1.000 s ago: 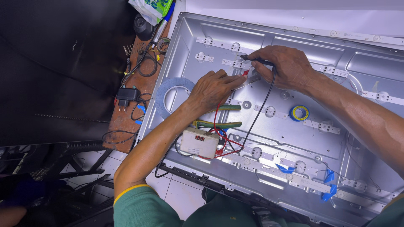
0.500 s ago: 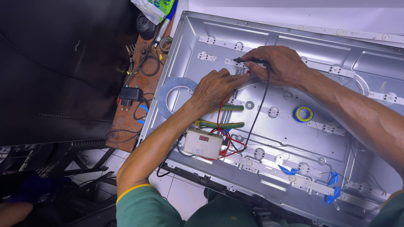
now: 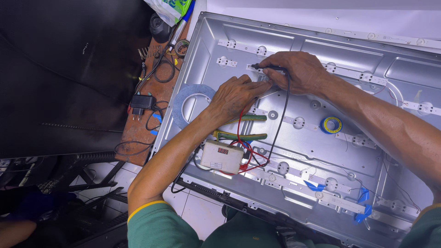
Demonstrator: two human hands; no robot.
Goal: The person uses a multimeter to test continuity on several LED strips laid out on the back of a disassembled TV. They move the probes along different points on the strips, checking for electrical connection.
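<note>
A silver metal television back panel (image 3: 317, 41) lies flat with white light strips (image 3: 367, 76) screwed across it. My right hand (image 3: 296, 71) pinches a black test probe (image 3: 262, 67) against a strip near the panel's upper middle; its black lead (image 3: 281, 119) runs down to a small white tester box (image 3: 222, 156). My left hand (image 3: 236, 96) rests just below and left, fingers closed on the red probe, whose red lead (image 3: 239, 124) goes to the same box. Green-handled pliers (image 3: 243, 127) lie under my left wrist.
A blue-and-yellow tape roll (image 3: 331, 125) sits on the panel to the right. A pale blue ring (image 3: 183, 98) lies at the panel's left edge. A brown bench (image 3: 142, 128) holds a black adapter (image 3: 139, 102), cables and tools. Blue tape pieces (image 3: 363, 202) mark lower strips.
Both hands have shifted left and slightly up along the light strip, keeping the probes in their grip. The view has drifted a little.
</note>
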